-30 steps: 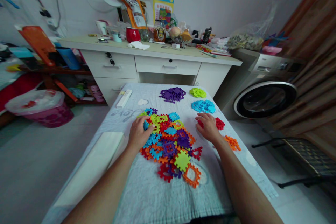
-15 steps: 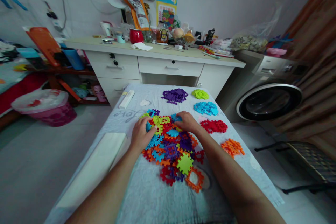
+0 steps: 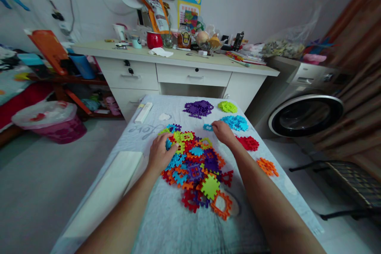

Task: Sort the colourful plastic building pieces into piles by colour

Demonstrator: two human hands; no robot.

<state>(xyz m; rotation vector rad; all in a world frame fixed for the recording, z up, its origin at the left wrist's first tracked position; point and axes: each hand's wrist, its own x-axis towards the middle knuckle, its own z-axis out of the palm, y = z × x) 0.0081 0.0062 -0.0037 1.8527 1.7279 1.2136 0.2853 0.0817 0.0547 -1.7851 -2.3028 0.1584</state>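
A mixed heap of interlocking plastic pieces (image 3: 195, 171) in red, orange, purple, lime and blue lies on the cloth-covered table. My left hand (image 3: 160, 152) rests against the heap's left side, thumb apart from the fingers, a blue piece (image 3: 168, 143) beside its fingertips. Beyond the heap, my right hand (image 3: 223, 131) pinches a blue interlocking piece (image 3: 207, 127) just above the cloth. Close to that hand's right is a pile of blue pieces (image 3: 236, 122). The sorted red pieces (image 3: 249, 143) sit nearer me, partly behind my right forearm.
Purple pieces (image 3: 198, 108) and lime pieces (image 3: 227, 106) are piled at the table's far side, orange pieces (image 3: 268, 166) at its right edge. A white narrow box (image 3: 143, 112) and a long white board (image 3: 110, 190) lie on the left. A drawer desk (image 3: 193, 75) stands behind.
My right hand has moved from the heap away to the right and far side, carrying a blue piece out. My left hand has stayed at the heap.
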